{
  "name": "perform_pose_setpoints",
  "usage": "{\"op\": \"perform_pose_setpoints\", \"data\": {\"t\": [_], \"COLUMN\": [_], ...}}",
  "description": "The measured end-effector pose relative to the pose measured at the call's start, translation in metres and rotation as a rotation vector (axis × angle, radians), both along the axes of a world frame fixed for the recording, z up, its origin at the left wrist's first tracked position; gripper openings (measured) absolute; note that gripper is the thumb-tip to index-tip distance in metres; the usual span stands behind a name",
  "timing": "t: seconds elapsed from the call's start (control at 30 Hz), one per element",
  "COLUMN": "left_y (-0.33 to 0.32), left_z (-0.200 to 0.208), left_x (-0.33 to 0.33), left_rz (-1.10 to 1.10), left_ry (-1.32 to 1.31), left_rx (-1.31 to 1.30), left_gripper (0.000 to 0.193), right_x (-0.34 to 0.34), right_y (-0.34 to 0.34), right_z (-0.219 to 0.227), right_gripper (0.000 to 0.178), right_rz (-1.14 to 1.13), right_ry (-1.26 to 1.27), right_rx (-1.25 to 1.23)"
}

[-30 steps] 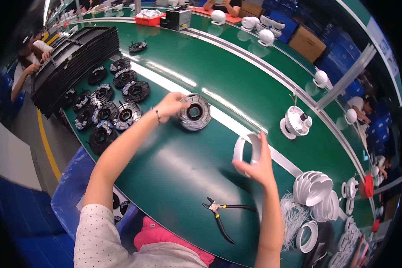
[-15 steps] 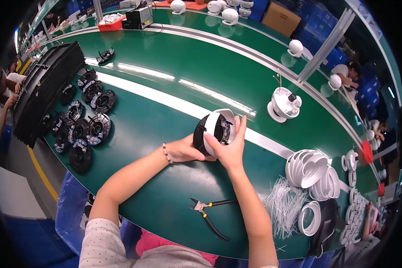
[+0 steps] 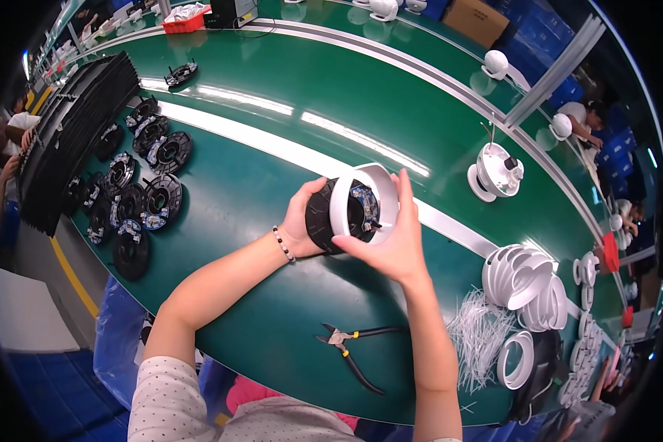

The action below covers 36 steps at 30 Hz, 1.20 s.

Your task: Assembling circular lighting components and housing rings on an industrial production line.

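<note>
Left fingers [image 3: 306, 193] partly hidden by black disc [image 3: 318, 219], black box [image 3: 227, 14] cut off by top edge

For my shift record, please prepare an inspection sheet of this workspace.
Surface: green tabletop, light reflections.
Job's things: held black disc and white ring; other discs left, white pieces right.
Clutter: pliers near front edge; loose white strips at right.
Hands: left hand grips the disc, right hand the ring.
Cables: thin wires above white round unit.
Surroundings: person beside stacked black trays; blue crates upper right.
</note>
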<state>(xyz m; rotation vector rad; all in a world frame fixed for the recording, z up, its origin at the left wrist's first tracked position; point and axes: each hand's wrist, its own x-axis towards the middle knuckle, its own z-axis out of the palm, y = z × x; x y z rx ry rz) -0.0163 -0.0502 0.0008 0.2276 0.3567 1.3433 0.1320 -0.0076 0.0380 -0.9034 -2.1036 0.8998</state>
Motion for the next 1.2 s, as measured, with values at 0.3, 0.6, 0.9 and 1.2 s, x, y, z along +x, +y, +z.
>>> {"op": "perform_pose_setpoints", "data": {"t": [0.3,0.6,0.9,1.2], "left_y": [0.004,0.001,0.002,0.0], "left_z": [-0.02,-0.005,-0.011,-0.008], "left_x": [-0.002,0.003,-0.002,0.004], "left_rz": [0.05,-0.048,-0.107,0.02], "left_ry": [0.044,0.047,0.069,0.144], "left_rx": [-0.047,0.032,0.038,0.072], "left_gripper": [0.05,0.084,0.073,0.045], "right_x": [-0.013,-0.015,-0.011,-0.02], "right_y": [-0.02,-0.012,-0.005,-0.01], "right_z": [-0.01,-0.014,-0.015,-0.035], "right_gripper": [0.109,0.114,0.121,0.108], "right_rz": [-0.006,-0.015,0.126,-0.09], "right_ry": [-0.184,-0.249,-0.256,-0.134], "right_rx": [0.259,0.294,0.265,0.269]}}
